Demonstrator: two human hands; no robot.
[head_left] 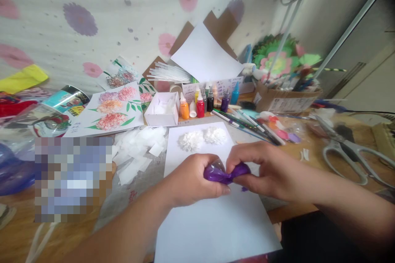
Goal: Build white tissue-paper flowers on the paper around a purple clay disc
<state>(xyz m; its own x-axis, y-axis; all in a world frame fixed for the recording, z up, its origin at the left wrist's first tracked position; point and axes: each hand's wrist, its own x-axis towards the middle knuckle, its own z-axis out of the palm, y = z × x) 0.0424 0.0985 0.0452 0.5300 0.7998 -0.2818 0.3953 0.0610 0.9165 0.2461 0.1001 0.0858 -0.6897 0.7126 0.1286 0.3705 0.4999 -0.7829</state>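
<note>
At the far left a translucent blue plastic bag (12,172) is lying on the wooden table, and next a flower painting (112,109) is leaning behind a loose heap of white paper pieces (138,148). A small white box (162,109) is standing behind that heap. Further right, the left hand (196,178) is curling around the left end of a glossy purple pouch (214,174), which is hanging between both hands above a white paper sheet (212,230). Two ruffled white flowers (202,137) are lying side by side on the sheet's far end, and a row of small paint bottles (200,104) is standing behind them. The right hand (261,168) is pinching the pouch toward its right end between thumb and fingers. Beyond it, pens (247,121) are lying in a bunch, a cardboard box (284,100) is holding brushes, and scissors (335,146) are resting at the far right.
</note>
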